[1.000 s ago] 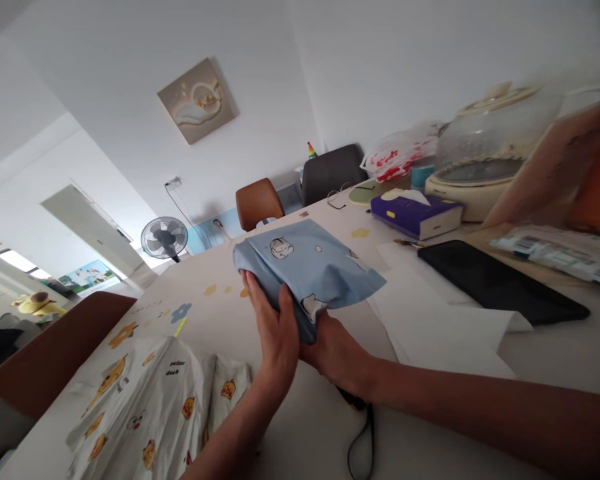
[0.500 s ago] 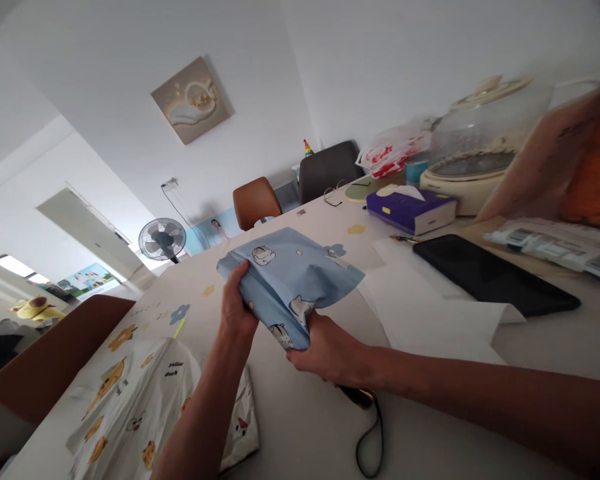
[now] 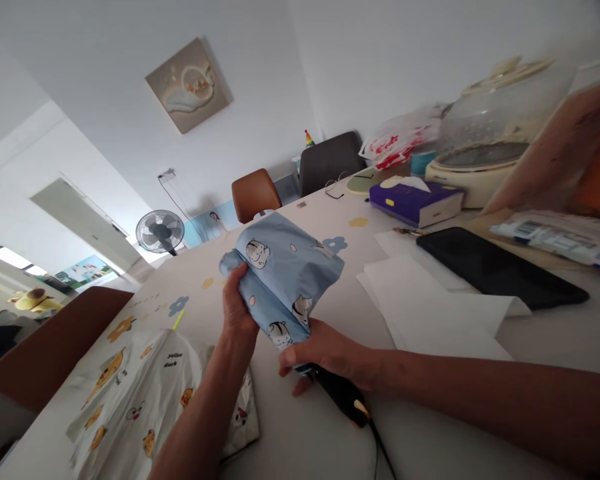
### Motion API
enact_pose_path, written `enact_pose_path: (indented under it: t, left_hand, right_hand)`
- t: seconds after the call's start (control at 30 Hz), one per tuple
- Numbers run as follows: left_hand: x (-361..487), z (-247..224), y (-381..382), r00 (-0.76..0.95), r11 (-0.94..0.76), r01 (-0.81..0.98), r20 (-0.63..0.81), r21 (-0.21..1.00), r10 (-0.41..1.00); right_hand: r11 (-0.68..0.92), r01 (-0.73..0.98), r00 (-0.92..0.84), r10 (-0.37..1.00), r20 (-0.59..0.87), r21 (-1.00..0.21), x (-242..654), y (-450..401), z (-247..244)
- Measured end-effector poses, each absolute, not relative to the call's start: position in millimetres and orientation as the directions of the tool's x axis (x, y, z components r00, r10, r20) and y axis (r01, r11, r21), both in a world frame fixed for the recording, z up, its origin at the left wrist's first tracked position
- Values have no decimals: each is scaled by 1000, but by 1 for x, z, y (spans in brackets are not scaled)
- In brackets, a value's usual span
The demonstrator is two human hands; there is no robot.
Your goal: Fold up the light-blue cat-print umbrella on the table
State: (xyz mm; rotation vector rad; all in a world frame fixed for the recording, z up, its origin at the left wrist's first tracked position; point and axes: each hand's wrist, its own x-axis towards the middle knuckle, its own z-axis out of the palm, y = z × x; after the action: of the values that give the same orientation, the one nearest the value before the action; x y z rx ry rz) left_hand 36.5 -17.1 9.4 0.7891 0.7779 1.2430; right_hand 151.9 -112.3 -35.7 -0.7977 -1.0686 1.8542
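A blue cloth-like item with cat-like prints (image 3: 293,257) is held above the table, folded over on itself. My left hand (image 3: 239,303) grips its left edge, thumb on top. At its lower end my right hand (image 3: 330,353) is closed round the edge, with some fingers showing underneath. A black handle with a cord (image 3: 343,395) sticks out below my right palm, pointing down and right. What the handle joins is hidden by the blue item and the hand.
A white duck-print cloth (image 3: 155,393) lies at the left of the table (image 3: 305,447). White paper (image 3: 430,307), a black phone-like slab (image 3: 500,267), a purple tissue box (image 3: 415,200) and a clear-lidded appliance (image 3: 485,147) stand or lie to the right. Chairs (image 3: 255,195) stand beyond.
The blue item's far part has folded up and drawn in from the right. My right hand has turned slightly, and more of the black handle shows below it.
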Motion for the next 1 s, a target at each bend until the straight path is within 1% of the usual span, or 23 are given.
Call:
enact_pose_path:
  t: [0.07, 0.2, 0.33, 0.43, 0.5, 0.57, 0.63, 0.67, 0.7, 0.73, 0.8, 0.83, 0.87, 0.9, 0.93, 1.0]
  left_hand:
    - [36, 11, -19, 167, 129, -498, -51, 858, 985]
    - [34, 12, -20, 186, 106, -471, -19, 876, 982]
    - [31, 8, -16, 193, 104, -472, -13, 875, 981]
    - [30, 0, -10, 187, 108, -461, -23, 881, 982]
    - [31, -8, -5, 189, 149, -456, -68, 877, 980]
    - [33, -20, 1, 191, 223, -443, -152, 868, 970]
    - [33, -31, 7, 169, 283, -395, -234, 874, 957]
    - [31, -36, 11, 132, 280, -348, -249, 895, 959]
    - [29, -40, 15, 56, 229, -282, -223, 932, 973]
    - [27, -43, 18, -46, 141, -201, -154, 969, 987]
    - [22, -42, 24, -249, -60, -33, 50, 998, 967]
    - [21, -39, 26, -303, -144, 47, 151, 988, 941]
    - [21, -35, 27, -301, -203, 118, 230, 972, 926]
    - [24, -29, 27, -247, -244, 182, 284, 953, 926]
    - [30, -24, 26, -148, -285, 246, 326, 927, 934]
    - [47, -14, 23, 106, -409, 368, 400, 835, 910]
  right_hand:
    - [-319, -409, -494, 865, -86, -855, 154, -111, -35]
    - [-433, -483, -618, 784, -55, -761, 158, -111, -33]
    - [-398, -522, -589, 808, -18, -754, 157, -112, -33]
    - [-370, -525, -542, 840, -35, -767, 156, -111, -34]
    - [-372, -484, -515, 853, -86, -792, 155, -109, -36]
    - [-413, -428, -468, 862, -194, -804, 154, -107, -39]
    - [-483, -406, -414, 854, -315, -776, 153, -105, -40]
    - [-517, -417, -394, 844, -364, -747, 153, -105, -40]
    - [-543, -434, -382, 833, -399, -718, 152, -104, -40]
    - [-559, -450, -374, 826, -421, -697, 152, -104, -39]
    - [-575, -455, -366, 817, -446, -680, 153, -103, -37]
    - [-582, -440, -364, 812, -457, -684, 154, -103, -35]
    - [-591, -416, -366, 805, -468, -691, 155, -103, -34]
    - [-603, -387, -369, 794, -482, -697, 155, -104, -32]
    - [-618, -357, -370, 782, -502, -700, 156, -104, -31]
    - [-644, -303, -370, 759, -536, -702, 156, -104, -30]
